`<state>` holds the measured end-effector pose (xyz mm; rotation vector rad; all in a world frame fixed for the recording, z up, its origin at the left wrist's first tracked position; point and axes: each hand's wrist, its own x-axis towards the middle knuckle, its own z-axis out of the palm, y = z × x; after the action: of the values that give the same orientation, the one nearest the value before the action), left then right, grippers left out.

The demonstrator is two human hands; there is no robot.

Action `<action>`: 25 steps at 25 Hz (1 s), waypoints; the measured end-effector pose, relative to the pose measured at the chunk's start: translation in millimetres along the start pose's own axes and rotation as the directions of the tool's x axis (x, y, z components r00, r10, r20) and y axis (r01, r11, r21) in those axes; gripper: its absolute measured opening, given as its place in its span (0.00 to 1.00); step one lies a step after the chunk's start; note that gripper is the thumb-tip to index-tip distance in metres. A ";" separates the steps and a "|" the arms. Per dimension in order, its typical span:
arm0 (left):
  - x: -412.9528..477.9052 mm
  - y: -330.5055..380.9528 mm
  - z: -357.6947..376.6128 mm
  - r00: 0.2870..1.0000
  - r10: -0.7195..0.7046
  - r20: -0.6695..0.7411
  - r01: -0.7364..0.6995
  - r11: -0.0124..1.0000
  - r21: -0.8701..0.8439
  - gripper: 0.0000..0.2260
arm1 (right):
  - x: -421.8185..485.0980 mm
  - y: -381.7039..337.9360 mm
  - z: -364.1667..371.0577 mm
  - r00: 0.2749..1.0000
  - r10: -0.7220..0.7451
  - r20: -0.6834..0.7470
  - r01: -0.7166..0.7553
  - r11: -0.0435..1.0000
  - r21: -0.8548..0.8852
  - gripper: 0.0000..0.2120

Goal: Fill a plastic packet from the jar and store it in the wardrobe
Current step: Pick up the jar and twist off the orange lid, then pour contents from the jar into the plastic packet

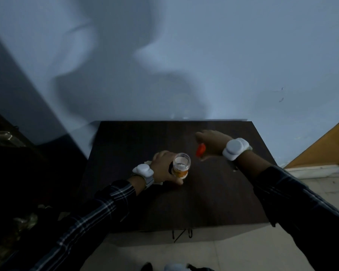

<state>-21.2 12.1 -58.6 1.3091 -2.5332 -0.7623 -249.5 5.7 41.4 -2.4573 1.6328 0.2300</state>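
Observation:
An uncapped clear jar [181, 165] with white contents and an orange label stands upright near the middle of the dark table [204, 202]. My left hand [163, 166] wraps around its left side. My right hand [213, 144] is to the right of the jar, above the table, closed on the orange-red lid [201, 150]. Something pale, perhaps the plastic packet [147, 162], peeks out from under my left hand; most of it is hidden.
The table stands against a pale blue wall [204, 55]. A dark wardrobe with metal handles [2, 135] is at the far left. An orange-brown panel [325, 147] leans at the right. Pale floor tiles [204, 257] lie in front.

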 end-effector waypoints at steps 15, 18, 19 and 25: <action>-16.0 -47.9 -44.9 0.994 -0.104 0.032 0.093 0.965 0.246 0.07 | 27.0 20.4 25.0 0.959 0.004 -0.282 0.057 0.977 0.207 0.09; -25.9 -47.8 -60.4 0.962 0.235 -0.137 -0.200 0.952 0.231 0.08 | 30.3 -26.9 5.1 0.935 -0.139 -0.328 0.258 0.899 0.355 0.10; -27.5 -45.6 -65.0 0.923 0.330 -0.197 -0.282 0.930 0.234 0.08 | 34.0 -40.4 4.1 0.936 -0.203 -0.286 0.303 0.879 0.367 0.13; -31.9 -31.5 -80.3 0.826 0.444 -0.348 -0.380 0.894 0.238 0.11 | 46.3 -60.2 5.9 0.941 -0.256 -0.220 0.331 0.826 0.457 0.13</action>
<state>51.2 -5.8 -4.8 0.7890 -2.4381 -0.1814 -176.3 -11.5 29.1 -2.3094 1.1407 -0.3794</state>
